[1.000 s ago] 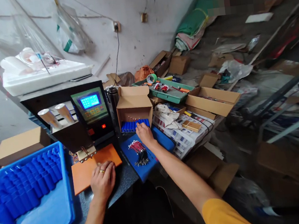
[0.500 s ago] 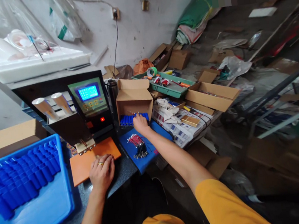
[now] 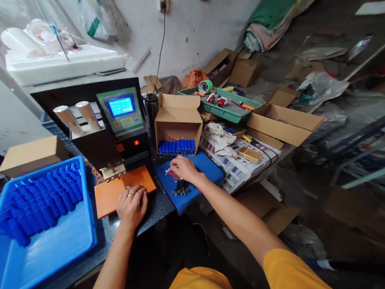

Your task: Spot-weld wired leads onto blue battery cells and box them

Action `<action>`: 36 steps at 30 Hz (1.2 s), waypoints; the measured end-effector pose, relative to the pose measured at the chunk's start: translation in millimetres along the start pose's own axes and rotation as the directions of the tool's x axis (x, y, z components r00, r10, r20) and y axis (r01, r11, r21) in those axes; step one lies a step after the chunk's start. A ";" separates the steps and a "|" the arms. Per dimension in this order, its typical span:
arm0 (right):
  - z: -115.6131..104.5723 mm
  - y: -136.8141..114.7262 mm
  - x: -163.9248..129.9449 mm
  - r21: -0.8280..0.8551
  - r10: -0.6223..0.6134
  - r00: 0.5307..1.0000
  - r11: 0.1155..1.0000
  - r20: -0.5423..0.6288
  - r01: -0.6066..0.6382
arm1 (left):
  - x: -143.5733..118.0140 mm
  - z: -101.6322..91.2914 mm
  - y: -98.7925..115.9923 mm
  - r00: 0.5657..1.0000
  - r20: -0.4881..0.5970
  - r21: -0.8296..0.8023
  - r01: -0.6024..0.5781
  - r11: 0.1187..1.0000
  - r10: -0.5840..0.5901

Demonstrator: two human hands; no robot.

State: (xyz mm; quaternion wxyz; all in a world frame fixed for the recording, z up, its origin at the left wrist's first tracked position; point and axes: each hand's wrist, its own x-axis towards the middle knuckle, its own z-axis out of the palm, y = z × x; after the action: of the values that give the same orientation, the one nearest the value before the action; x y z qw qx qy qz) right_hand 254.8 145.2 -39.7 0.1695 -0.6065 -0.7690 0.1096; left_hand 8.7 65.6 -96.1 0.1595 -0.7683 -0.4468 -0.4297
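Note:
My left hand (image 3: pixel 132 209) rests at the front of an orange board (image 3: pixel 106 200), below the electrode pins (image 3: pixel 113 171) of a welding machine with a lit blue screen (image 3: pixel 121 106). Its fingers are curled; whatever is under them is hidden. My right hand (image 3: pixel 184 168) is above a blue mat (image 3: pixel 206 165), its fingertips pinched together at a bundle of red and black wire leads (image 3: pixel 181 188). Part of the bundle is covered by the fingers. Just behind, an open cardboard box (image 3: pixel 179 116) holds blue-wrapped cylindrical cells (image 3: pixel 177 147).
On the left, a blue plastic tray (image 3: pixel 52 260) carries rows of blue cells. A dark flask (image 3: pixel 152 116) stands beside the machine. Further right are a green tray (image 3: pixel 225 113), a white cloth (image 3: pixel 219 137) and a long open carton (image 3: pixel 282 122).
My right hand has come back from the cells in the cardboard box to the wire leads on the mat. My left hand stays on the orange board. The camera view has shifted.

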 end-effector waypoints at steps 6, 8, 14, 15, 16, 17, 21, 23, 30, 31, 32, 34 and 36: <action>1.7 -10.0 5.5 0.006 0.130 0.991 0.992 -0.035 -0.129 | -2.2 0.8 -0.2 0.999 0.030 -0.010 0.042 0.999 -0.042; 3.5 -4.5 6.2 0.035 0.130 0.990 0.991 -0.046 -0.129 | -2.5 1.1 -0.3 0.998 0.031 -0.015 0.048 0.999 -0.048; 9.1 21.7 9.0 0.181 0.262 0.961 0.953 -0.090 -0.243 | -2.7 1.5 -0.9 0.999 0.013 0.004 0.029 1.000 -0.029; 9.6 25.1 10.1 0.215 0.266 0.961 0.946 -0.075 -0.245 | -3.0 1.8 -1.3 0.999 0.012 0.004 0.031 1.000 -0.031; 10.1 27.6 11.1 0.247 0.250 0.967 0.942 -0.058 -0.228 | -3.5 2.2 -1.6 0.999 0.016 0.001 0.035 0.999 -0.035; 10.7 29.0 12.2 0.276 0.220 0.974 0.940 -0.045 -0.199 | -3.9 2.6 -1.9 0.999 0.021 -0.003 0.042 0.999 -0.042; 15.0 26.0 16.1 0.317 0.118 0.993 0.942 -0.004 -0.111 | -5.1 3.8 -2.3 0.998 0.033 -0.005 0.055 0.998 -0.055; 18.0 22.9 18.3 0.308 0.110 0.994 0.946 0.004 -0.106 | -4.8 3.6 -2.1 0.998 0.029 0.006 0.050 0.999 -0.050; 19.7 26.0 23.8 0.588 0.209 0.972 0.802 -0.110 -0.105 | -3.3 2.5 -1.6 0.999 0.024 0.015 0.045 0.999 -0.046; 16.4 27.2 23.6 0.643 0.228 0.966 0.759 -0.119 -0.100 | -3.4 2.5 -1.5 0.999 0.025 0.016 0.047 0.999 -0.047; 12.0 27.9 23.1 0.691 0.246 0.961 0.717 -0.122 -0.096 | -3.4 2.6 -1.5 0.998 0.025 0.018 0.049 0.999 -0.049; 0.7 27.8 21.4 0.766 0.288 0.950 0.635 -0.116 -0.099 | -3.5 2.8 -1.5 0.999 0.024 0.023 0.047 0.999 -0.048; -12.2 24.9 19.3 0.820 0.317 0.940 0.567 -0.128 -0.079 | -3.5 3.0 -1.8 0.999 0.014 0.025 0.039 0.999 -0.040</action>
State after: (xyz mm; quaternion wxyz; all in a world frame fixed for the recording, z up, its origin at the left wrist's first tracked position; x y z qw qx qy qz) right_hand 277.9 169.4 -35.4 0.5110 -0.5559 -0.5327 0.3823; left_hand 8.0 66.5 -100.9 0.1572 -0.7605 -0.4684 -0.4214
